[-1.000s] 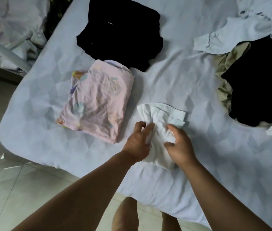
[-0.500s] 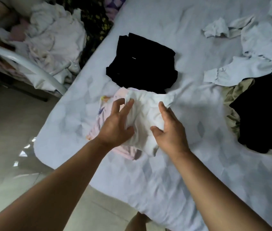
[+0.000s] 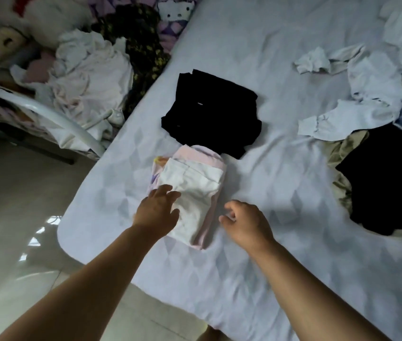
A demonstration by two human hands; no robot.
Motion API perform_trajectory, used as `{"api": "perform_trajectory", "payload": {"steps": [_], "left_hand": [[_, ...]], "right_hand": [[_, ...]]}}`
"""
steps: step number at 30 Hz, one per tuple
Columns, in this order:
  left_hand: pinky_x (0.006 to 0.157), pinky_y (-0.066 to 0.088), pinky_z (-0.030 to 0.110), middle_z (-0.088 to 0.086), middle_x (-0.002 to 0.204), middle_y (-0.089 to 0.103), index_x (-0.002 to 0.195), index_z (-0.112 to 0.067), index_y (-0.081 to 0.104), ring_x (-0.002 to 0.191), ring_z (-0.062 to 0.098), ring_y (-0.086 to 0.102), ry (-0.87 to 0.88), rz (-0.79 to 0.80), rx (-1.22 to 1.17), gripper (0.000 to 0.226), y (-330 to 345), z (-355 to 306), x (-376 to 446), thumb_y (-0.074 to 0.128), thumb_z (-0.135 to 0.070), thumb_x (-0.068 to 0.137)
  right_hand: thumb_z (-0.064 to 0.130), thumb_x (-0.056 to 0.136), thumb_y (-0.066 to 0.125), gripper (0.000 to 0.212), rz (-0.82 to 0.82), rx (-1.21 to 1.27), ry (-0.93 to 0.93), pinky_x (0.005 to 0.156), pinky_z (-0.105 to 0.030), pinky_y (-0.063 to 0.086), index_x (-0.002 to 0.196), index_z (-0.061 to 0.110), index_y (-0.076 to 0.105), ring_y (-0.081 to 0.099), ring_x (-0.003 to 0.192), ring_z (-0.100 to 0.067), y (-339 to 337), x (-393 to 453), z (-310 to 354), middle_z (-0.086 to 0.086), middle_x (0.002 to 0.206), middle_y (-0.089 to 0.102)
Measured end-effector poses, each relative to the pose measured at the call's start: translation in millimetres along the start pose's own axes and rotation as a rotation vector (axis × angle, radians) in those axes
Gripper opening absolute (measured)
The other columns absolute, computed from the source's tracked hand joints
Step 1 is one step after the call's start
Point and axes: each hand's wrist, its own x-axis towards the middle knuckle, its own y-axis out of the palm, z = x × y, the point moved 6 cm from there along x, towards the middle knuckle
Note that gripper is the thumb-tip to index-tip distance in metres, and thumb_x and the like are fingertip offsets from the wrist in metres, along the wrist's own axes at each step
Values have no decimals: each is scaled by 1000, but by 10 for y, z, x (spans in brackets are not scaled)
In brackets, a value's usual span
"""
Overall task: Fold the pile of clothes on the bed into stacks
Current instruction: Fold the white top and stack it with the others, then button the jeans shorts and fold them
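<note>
Bedroom, dim light, pale tiled floor (image 3: 10, 254) at left. Wide bed with a pale quilted diamond-pattern sheet (image 3: 256, 70) fills most of the view; its near corner sits below the hands.

Unfolded heap of mixed white, black, khaki and blue clothes (image 3: 379, 148) occupies the bed's right side, well apart from the folded items. Task judged well short of done: heap still large.

Second rumpled pile of white and pink laundry (image 3: 89, 77) lies off the bed at upper left, beside a white curved metal rail (image 3: 47, 112). Whether it belongs to the task cannot be told.

Folded black garment stack (image 3: 209, 112) sits mid-bed. Just nearer, touching its near edge, is the folded pink printed garment (image 3: 207, 156), and on top of that the folded white cloth piece (image 3: 195, 193). Long axis of this stack runs away from the person, tilted slightly rightward.

Left hand (image 3: 157, 210): fingers straight and spread, palm down over the near left part of the white piece; contact likely, not certain.

Right hand (image 3: 244, 222): fingers loosely curled, holding nothing, over bare sheet just right of the stack.

Key relation: the unfolded heap lies to the right, on the right hand's side, so the right hand is the nearer one for taking the next garment.
</note>
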Motion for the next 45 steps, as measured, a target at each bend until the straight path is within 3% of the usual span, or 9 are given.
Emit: {"api": "perform_trajectory", "payload": {"steps": [7,17,25,29,33,37,39,42,45], "left_hand": [[93,41,26,-2,130,54,128,-24,54,116,18,53,133,73,-118,41,38,-1110,186,43,-39,91],[87,42,20,-8,116,62,121,-27,59,98,7,61,269,197,-215,31,414,-2643,450,55,-30,91],[97,40,23,-8,134,47,129,-25,53,119,9,49,364,216,-186,37,930,-3636,726,55,-28,92],[101,40,29,-1,142,38,133,-20,50,127,15,42,425,189,-174,44,1086,-4209,897,58,-26,90],[106,32,29,-1,149,29,136,-20,47,135,17,29,480,171,-156,46,1136,-4773,966,56,-28,92],[107,30,28,-2,151,26,135,-22,48,137,17,24,523,89,-142,45,1141,-5143,1038,56,-28,91],[107,29,27,-2,151,27,134,-22,49,138,16,24,509,86,-161,44,1173,-5207,1063,56,-28,91],[106,30,26,-4,150,28,133,-22,51,137,14,25,484,98,-162,43,1235,-5158,1055,57,-27,91],[105,30,25,-4,148,31,132,-21,52,136,14,28,461,120,-137,42,1267,-4992,1042,57,-27,91]], "right_hand": [[31,92,54,33,-152,39,116,86,-25,43,120,15,59,57,110,-18,-722,-213,-717,-2,118,64],[29,91,56,32,-316,164,369,81,-25,42,119,15,61,59,102,-20,-1453,-651,-2254,-3,109,65],[25,90,58,35,-401,183,404,89,-29,42,124,12,58,56,108,-22,-1735,-552,-3317,-6,122,56],[10,84,61,27,-605,205,339,83,-35,43,110,3,62,57,101,-32,-1992,-584,-3658,-14,111,59],[16,74,54,28,-818,176,324,72,-42,50,96,0,63,59,86,-39,-2322,-641,-3965,-19,98,58],[17,71,72,44,-871,88,343,82,-49,49,110,1,59,54,97,-40,-2480,-545,-4196,-19,105,56],[29,72,76,57,-861,58,389,89,-49,44,118,2,55,51,105,-40,-2497,-429,-4271,-20,113,55],[50,87,55,63,-896,161,471,94,-47,39,127,1,52,48,113,-39,-2521,-256,-4411,-22,123,55],[42,94,50,50,-813,201,586,96,-45,36,128,6,51,44,118,-38,-2559,-97,-4604,-20,127,53]]}}
